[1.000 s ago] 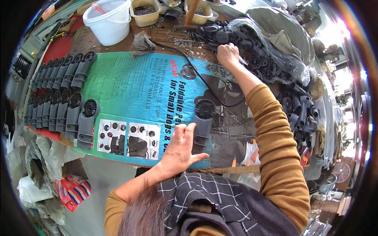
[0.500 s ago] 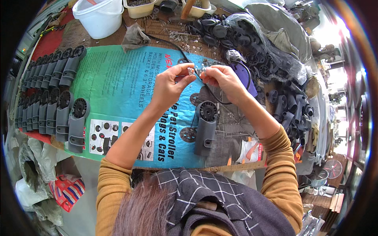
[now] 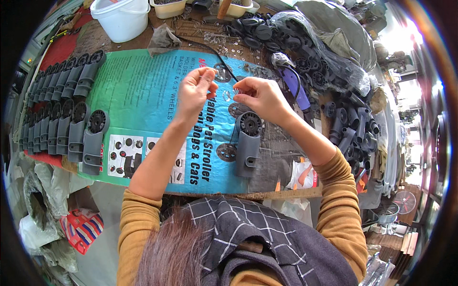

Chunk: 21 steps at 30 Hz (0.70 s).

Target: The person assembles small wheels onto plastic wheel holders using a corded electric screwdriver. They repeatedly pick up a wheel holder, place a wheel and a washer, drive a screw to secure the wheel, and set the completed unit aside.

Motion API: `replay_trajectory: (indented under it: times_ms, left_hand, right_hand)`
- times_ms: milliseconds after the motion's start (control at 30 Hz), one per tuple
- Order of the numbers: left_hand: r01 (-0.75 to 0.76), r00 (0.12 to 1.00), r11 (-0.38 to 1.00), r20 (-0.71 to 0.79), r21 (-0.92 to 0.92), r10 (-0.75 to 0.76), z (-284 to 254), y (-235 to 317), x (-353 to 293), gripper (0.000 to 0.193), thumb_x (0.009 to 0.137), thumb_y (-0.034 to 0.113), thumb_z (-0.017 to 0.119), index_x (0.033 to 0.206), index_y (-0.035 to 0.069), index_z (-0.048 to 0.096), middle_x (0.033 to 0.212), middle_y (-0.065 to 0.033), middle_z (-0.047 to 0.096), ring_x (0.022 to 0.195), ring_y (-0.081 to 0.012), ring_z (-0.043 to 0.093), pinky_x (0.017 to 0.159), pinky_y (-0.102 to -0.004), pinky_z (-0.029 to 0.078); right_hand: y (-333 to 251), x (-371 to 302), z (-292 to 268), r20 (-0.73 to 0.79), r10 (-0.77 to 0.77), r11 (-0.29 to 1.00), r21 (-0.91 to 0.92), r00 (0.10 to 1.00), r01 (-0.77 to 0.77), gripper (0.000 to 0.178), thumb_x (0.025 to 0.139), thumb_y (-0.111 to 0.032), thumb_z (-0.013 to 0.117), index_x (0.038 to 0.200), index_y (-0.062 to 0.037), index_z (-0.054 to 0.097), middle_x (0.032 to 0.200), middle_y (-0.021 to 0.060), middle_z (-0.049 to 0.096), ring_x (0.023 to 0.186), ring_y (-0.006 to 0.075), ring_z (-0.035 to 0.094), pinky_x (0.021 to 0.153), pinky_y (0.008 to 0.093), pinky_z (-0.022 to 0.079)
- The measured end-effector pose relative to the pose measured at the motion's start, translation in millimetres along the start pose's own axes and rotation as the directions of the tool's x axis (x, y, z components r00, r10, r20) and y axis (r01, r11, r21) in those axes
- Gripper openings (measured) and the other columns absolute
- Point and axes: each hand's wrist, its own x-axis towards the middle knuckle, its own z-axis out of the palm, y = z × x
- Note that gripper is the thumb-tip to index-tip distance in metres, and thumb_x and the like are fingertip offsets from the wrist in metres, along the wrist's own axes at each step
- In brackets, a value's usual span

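Over the blue part of the printed sheet, my left hand (image 3: 196, 93) is closed in a pinch; what its fingertips hold is too small to make out. To its right, my right hand (image 3: 261, 97) pinches a small shiny metal wire piece (image 3: 237, 91). A thin metal loop (image 3: 226, 96) shows between the hands; whether it hangs or lies on the sheet is unclear. Just nearer than my right hand lies a grey plastic housing (image 3: 247, 155) with a round black ribbed disc (image 3: 251, 124) at its far end, touched by neither hand.
Two rows of similar grey housings (image 3: 93, 148) line the left. Loose black tubular parts (image 3: 341, 126) heap at the right, near a purple object (image 3: 296, 88). A black cable (image 3: 210, 47) crosses the far side. White bucket (image 3: 121, 24) and scattered washers (image 3: 229, 50) lie beyond.
My hands, close together before, have drawn apart, the left one moving left. The purple object and cable beside my right arm have shifted. The whole view has shifted slightly.
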Motion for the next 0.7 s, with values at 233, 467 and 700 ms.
replay_trajectory:
  times_ms: [233, 467, 700]
  left_hand:
    - [0.008, 0.998, 0.999, 0.06, 0.04, -0.011, 11.7, -3.2, -16.2, 0.028, 0.097, 0.033, 0.062, 0.109, 0.008, 0.067, 0.086, 0.0026, 0.063, 0.077, -0.0043, 0.056, 0.066, -0.0209, 0.048]
    - [-0.185, 0.965, 0.897, 0.245, 0.402, 0.089, 33.9, -19.5, -37.4, 0.054, 0.087, 0.042, 0.07, 0.121, 0.001, 0.063, 0.101, -0.0082, 0.063, 0.088, -0.0149, 0.058, 0.079, -0.0287, 0.05]
    - [-0.367, 0.916, 0.358, 0.401, 0.859, -0.024, 39.1, -35.9, -64.2, 0.095, 0.066, 0.062, 0.075, 0.139, 0.006, 0.049, 0.136, -0.0123, 0.048, 0.127, -0.0302, 0.04, 0.105, -0.0461, 0.031]
  right_hand:
    - [2.6, -6.0, -13.8, -0.268, -0.063, 0.95, -0.312, 0.961, -0.025, 0.058, 0.075, -0.029, 0.08, 0.123, -0.0032, 0.061, 0.101, 0.0169, 0.07, 0.096, 0.0281, 0.067, 0.088, 0.038, 0.051]
    - [-3.1, -49.7, -6.7, -0.342, -0.004, 1.0, 0.026, 0.94, 0.014, 0.022, 0.08, -0.016, 0.075, 0.097, -0.0033, 0.068, 0.077, 0.0088, 0.069, 0.069, 0.0176, 0.066, 0.067, 0.03, 0.053]
    - [13.1, -84.9, 9.0, -0.121, -0.114, 0.95, -0.303, 0.986, 0.073, 0.018, 0.079, -0.004, 0.066, 0.097, -0.0042, 0.066, 0.093, 0.012, 0.064, 0.09, 0.0324, 0.062, 0.08, 0.0413, 0.051]
